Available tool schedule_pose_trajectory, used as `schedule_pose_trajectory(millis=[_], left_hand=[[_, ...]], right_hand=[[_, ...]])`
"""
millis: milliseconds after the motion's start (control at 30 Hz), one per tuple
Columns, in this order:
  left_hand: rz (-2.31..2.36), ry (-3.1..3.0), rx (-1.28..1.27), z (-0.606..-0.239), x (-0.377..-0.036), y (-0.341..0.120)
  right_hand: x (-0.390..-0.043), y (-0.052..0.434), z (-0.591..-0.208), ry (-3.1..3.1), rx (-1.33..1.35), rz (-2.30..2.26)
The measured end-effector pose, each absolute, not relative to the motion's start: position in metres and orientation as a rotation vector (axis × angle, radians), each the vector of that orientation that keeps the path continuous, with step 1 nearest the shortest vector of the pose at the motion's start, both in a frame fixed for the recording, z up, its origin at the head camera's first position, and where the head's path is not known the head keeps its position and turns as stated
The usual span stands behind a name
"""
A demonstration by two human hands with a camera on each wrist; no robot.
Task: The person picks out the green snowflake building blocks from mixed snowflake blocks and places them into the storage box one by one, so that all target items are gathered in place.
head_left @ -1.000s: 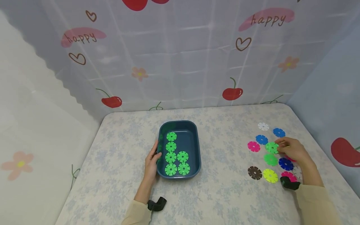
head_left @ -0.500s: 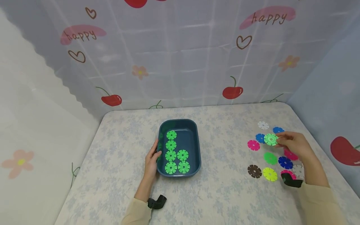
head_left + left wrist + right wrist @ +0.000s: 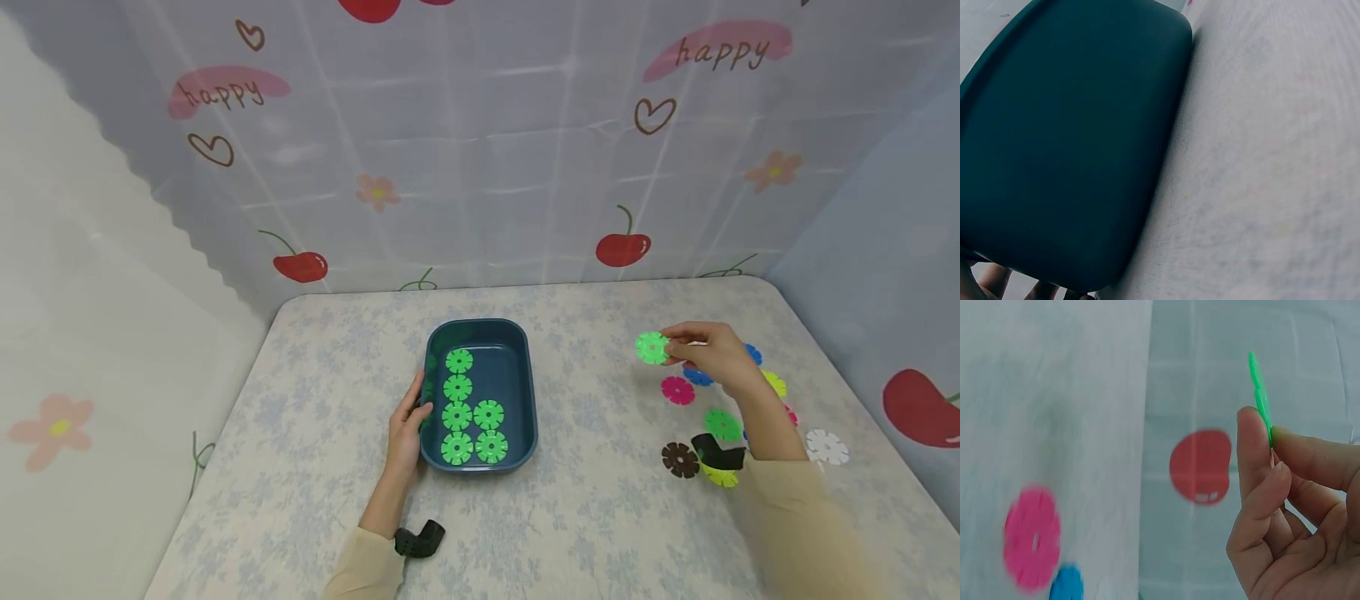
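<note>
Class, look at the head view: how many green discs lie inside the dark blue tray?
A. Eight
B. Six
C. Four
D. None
B: six green discs lie flat in the tray, four in one column and two beside its lower end; a seventh green disc is pinched in the right hand above the table.

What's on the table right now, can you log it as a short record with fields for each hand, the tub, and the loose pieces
left hand: rests against the left wall of the tub
right hand: pinches a green disc by its edge, lifted off the table
tub: dark teal, rectangular, mid-table
tub contents: six green discs lying flat, four in the left column, two in the right
loose pieces: a pink disc, a green one, a brown one, a white one, with blue and yellow ones partly hidden by the right arm
table: pale floral cloth
</note>
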State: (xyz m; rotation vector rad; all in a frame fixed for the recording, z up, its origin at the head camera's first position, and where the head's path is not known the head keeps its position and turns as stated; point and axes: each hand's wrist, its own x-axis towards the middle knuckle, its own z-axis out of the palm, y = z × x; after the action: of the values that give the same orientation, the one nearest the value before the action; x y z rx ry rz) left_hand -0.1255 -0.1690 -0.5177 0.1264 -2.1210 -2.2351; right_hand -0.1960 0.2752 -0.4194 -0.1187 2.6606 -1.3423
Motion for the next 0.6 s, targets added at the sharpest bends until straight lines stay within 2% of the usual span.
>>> schedule_pose_trajectory(millis=[200,600], left_hand=[[-2.247,-2.114,0.131,-0.517,-0.125,-0.168],[-2.258,-2.101,0.145,-0.515,-0.125,-0.168]], right_hand=[[-0.214,0.218,-0.411,2.633,-0.290,-1.368],[-0.249,0.109,-0.410,2.523,-0.799,-1.253]])
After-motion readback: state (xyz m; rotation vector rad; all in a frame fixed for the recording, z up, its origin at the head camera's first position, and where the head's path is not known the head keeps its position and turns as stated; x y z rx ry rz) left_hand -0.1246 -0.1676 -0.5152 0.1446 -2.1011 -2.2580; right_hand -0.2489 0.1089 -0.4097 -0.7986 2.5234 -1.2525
